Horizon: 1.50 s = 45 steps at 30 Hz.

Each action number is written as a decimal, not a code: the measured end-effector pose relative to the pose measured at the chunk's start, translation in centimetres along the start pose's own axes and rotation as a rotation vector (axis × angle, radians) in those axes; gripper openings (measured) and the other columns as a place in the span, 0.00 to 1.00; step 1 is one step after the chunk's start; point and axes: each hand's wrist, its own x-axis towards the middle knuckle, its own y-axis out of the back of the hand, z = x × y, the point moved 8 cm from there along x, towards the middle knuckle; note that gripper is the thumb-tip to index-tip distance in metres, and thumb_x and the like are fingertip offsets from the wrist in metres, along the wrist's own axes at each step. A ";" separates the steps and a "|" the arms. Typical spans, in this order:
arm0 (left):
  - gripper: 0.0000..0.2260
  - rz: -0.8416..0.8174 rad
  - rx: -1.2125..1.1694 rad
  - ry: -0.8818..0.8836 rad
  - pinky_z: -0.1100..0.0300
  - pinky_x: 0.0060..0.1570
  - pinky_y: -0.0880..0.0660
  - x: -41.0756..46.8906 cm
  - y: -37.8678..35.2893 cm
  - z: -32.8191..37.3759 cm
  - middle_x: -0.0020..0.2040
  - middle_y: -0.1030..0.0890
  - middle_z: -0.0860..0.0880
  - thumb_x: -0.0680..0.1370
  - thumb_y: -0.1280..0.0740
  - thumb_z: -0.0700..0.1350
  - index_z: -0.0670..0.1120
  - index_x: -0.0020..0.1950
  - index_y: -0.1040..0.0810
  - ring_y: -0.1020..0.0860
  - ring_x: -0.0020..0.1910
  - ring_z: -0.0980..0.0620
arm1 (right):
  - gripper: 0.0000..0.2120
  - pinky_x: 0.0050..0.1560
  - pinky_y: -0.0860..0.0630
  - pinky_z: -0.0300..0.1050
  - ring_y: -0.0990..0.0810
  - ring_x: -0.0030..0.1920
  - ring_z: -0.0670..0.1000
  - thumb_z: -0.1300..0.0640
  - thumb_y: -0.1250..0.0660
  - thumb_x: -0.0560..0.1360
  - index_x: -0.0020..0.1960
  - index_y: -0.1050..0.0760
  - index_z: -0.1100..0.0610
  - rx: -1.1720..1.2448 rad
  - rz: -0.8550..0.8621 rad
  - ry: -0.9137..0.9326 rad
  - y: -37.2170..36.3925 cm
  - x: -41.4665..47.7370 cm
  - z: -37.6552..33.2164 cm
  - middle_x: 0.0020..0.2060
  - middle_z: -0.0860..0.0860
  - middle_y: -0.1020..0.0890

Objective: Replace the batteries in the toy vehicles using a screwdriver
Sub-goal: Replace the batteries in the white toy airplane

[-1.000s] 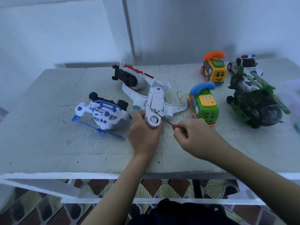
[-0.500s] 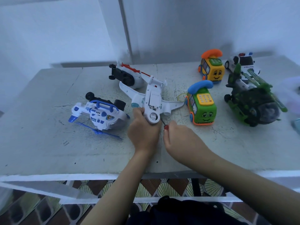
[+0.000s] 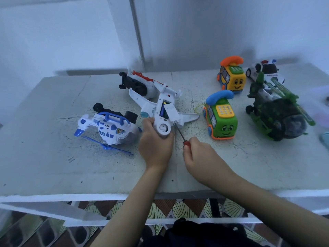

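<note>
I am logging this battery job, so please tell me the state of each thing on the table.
White toy airplane: belly up, battery cover ajar.
Screwdriver: held by right hand, tip at airplane.
Left hand: grips airplane nose.
Blue-white helicopter: overturned.
Red-white toy: on its side.
Green phone bus: upright.
Yellow phone bus: upright.
Green helicopter: upright.
Police car: upright.

The white toy airplane (image 3: 160,106) is belly-up, its nose gripped in the fingers (image 3: 149,123) of the left hand (image 3: 155,148). Its battery cover (image 3: 171,112) is ajar, exposing a blue battery (image 3: 162,111) just beyond them. The red-handled screwdriver (image 3: 180,134), held by the right hand (image 3: 199,154), slants away from its fingers with its tip at the fuselage beside the cover.
</note>
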 end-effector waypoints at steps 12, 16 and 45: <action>0.22 0.083 0.137 -0.342 0.59 0.47 0.33 1.6 1.2 3.1 0.42 0.18 0.45 0.62 0.20 0.38 0.39 0.51 0.24 0.24 0.42 0.48 | 0.17 0.36 0.26 0.50 0.22 0.36 0.55 0.51 0.44 0.80 0.37 0.32 0.60 -0.044 -0.111 -0.100 3.0 -0.3 2.0 0.34 0.56 0.23; 0.20 0.059 0.151 -0.397 0.56 0.49 0.30 2.1 0.9 3.4 0.45 0.18 0.42 0.65 0.20 0.40 0.37 0.51 0.24 0.21 0.45 0.43 | 0.16 0.37 0.24 0.51 0.24 0.33 0.56 0.52 0.44 0.79 0.38 0.31 0.61 -0.050 -0.120 -0.127 3.7 -0.2 2.3 0.34 0.59 0.22; 0.25 0.171 -0.143 -0.918 0.54 0.56 0.33 5.1 -3.3 17.9 0.52 0.21 0.40 0.63 0.21 0.42 0.43 0.53 0.30 0.27 0.54 0.44 | 0.06 0.34 0.30 0.42 0.27 0.29 0.51 0.50 0.40 0.75 0.46 0.29 0.39 0.208 0.530 0.262 19.9 -2.2 6.2 0.30 0.52 0.22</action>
